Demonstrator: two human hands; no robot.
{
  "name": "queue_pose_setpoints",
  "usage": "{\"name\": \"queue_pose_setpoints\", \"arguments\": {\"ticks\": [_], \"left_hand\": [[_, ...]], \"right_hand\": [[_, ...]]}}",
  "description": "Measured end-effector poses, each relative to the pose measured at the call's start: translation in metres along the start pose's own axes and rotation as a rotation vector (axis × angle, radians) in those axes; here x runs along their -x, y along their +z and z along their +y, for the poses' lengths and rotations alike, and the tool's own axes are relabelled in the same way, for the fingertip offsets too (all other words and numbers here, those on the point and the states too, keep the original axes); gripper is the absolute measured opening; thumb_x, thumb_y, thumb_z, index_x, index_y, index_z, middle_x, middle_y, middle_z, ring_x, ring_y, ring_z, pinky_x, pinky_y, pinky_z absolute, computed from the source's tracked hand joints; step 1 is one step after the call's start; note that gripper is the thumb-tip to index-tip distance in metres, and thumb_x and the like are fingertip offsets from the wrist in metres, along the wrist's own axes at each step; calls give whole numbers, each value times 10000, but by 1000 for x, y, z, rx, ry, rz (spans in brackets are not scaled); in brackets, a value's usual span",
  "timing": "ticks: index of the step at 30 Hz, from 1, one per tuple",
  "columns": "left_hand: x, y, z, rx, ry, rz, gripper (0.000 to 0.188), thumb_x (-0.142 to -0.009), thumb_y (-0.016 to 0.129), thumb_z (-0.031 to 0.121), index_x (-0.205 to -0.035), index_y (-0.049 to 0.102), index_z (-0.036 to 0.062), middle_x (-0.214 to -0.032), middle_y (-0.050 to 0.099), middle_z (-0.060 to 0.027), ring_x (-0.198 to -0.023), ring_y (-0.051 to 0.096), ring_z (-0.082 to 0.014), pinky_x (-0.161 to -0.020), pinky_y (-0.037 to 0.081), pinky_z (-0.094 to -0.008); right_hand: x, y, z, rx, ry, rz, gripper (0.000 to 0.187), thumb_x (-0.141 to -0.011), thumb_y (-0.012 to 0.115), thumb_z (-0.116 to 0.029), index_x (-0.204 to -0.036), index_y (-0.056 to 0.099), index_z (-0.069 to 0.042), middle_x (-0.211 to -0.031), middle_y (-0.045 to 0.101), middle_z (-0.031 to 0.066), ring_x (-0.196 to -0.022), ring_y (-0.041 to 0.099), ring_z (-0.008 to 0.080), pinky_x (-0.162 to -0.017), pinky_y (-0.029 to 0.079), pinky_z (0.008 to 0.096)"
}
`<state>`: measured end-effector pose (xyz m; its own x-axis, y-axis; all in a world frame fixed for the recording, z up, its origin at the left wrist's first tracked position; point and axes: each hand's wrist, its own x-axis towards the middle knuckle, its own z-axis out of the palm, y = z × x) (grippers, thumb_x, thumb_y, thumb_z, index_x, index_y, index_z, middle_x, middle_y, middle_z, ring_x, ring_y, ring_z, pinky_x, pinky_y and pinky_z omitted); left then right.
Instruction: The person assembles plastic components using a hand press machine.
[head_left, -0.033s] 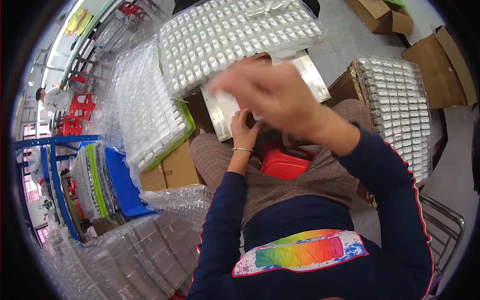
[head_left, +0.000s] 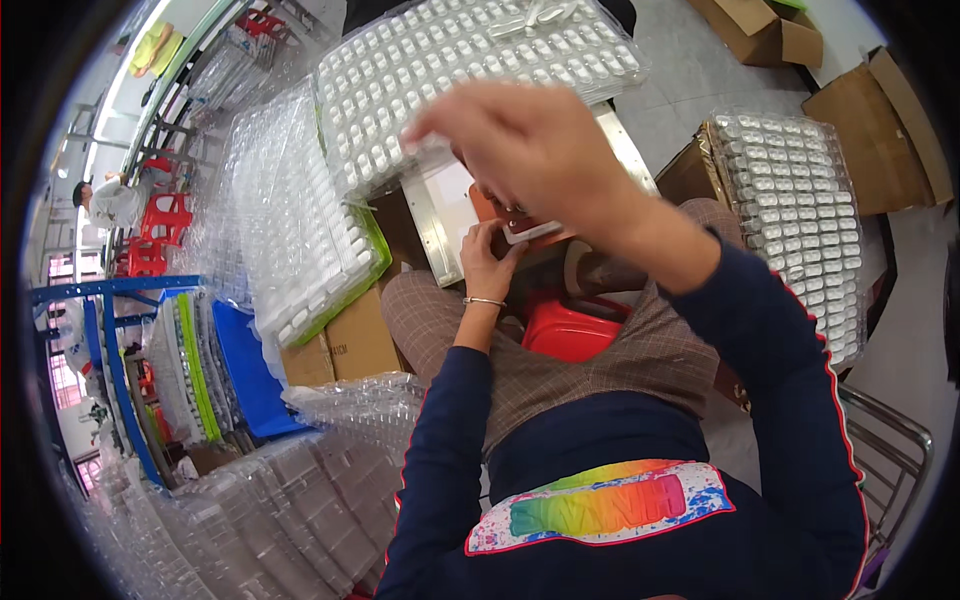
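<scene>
My left hand (head_left: 487, 258) rests at the near edge of the metal-rimmed work board (head_left: 428, 230). Its thumb and fingers close on a small white-edged part (head_left: 530, 234) lying against an orange and reddish-brown fixture (head_left: 484, 204). Above the fixture, my right hand (head_left: 535, 145) is raised with bent fingers. Motion smears its fingertips, so whether they hold anything is unclear. The hand also hides much of the fixture. Just beyond lies a wide stack of clear trays (head_left: 420, 85) filled with rows of small white pieces, with a few loose white pieces (head_left: 535, 18) on top.
More filled trays stand on the left (head_left: 300, 210) and on a carton at the right (head_left: 790, 220). Clear empty trays (head_left: 260, 510) are piled at lower left. A blue rack (head_left: 110, 380), open cardboard boxes (head_left: 885, 135) and a red stool (head_left: 570, 328) surround me. Another person (head_left: 110, 195) is far left.
My right hand has moved up and away, uncovering the white-edged part and more of the orange fixture. My left hand stays in nearly the same place.
</scene>
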<state>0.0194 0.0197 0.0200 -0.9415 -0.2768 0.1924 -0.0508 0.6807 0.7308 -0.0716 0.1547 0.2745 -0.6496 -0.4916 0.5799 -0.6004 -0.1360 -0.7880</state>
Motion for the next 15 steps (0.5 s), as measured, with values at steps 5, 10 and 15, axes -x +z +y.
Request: {"name": "queue_pose_setpoints", "arguments": {"ticks": [5, 10, 15], "left_hand": [[-7, -6, 9, -16, 32, 4, 434, -666, 822, 148, -1040, 629, 45, -1001, 615, -115, -914, 577, -308, -816, 475, -412], [-9, -13, -16, 271, -73, -146, 389, -745, 788, 116, -1090, 632, 25, -1014, 624, -73, -943, 598, -213, -838, 482, -332], [-46, -25, -42, 581, -228, -284, 291, -857, 705, 94, -1131, 638, 21, -972, 660, -31, -901, 609, -110, -812, 485, -248]], "right_hand": [[-58, -14, 63, 140, 139, 0, 340, -961, 552, -299, -984, 677, 17, -623, 582, 20, -543, 570, 103, -560, 492, 262], [40, -38, 160, 205, 515, 287, 351, -920, 618, -349, -964, 666, -5, -774, 632, 88, -654, 564, 136, -620, 460, 288], [167, -14, 171, 358, 509, -78, 222, -896, 667, -262, -998, 682, -64, -984, 643, 92, -897, 601, 203, -829, 456, 319]]}}
